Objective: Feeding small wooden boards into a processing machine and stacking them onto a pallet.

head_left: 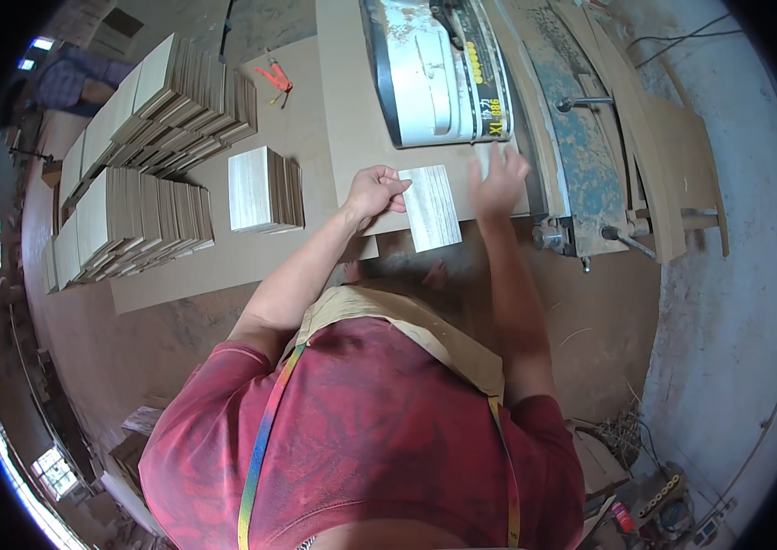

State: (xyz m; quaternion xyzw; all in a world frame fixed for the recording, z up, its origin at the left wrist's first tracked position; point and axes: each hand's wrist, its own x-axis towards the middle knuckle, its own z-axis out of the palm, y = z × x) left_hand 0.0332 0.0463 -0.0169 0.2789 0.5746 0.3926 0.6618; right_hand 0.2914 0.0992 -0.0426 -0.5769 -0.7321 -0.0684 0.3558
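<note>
My left hand (377, 192) pinches a thin, pale wood-grained panel (431, 209) by its left edge, thumb on top. The panel is tilted above the front edge of the work surface. My right hand (499, 181) is to the right of the panel, just in front of a white machine housing (425, 78). Motion smears its fingers. Beside its thumb shows a small pale piece (483, 158); whether the hand grips it I cannot tell. A short stack of similar panels (251, 191) stands on the board to my left.
Long rows of stacked panels (136, 215) fill the left side. Red-handled pliers (275, 78) lie behind the short stack. A blue, worn metal machine bed (590, 137) with protruding handles borders the right. Farther left is another person (77, 78); a pale wall (746, 275) rises at right.
</note>
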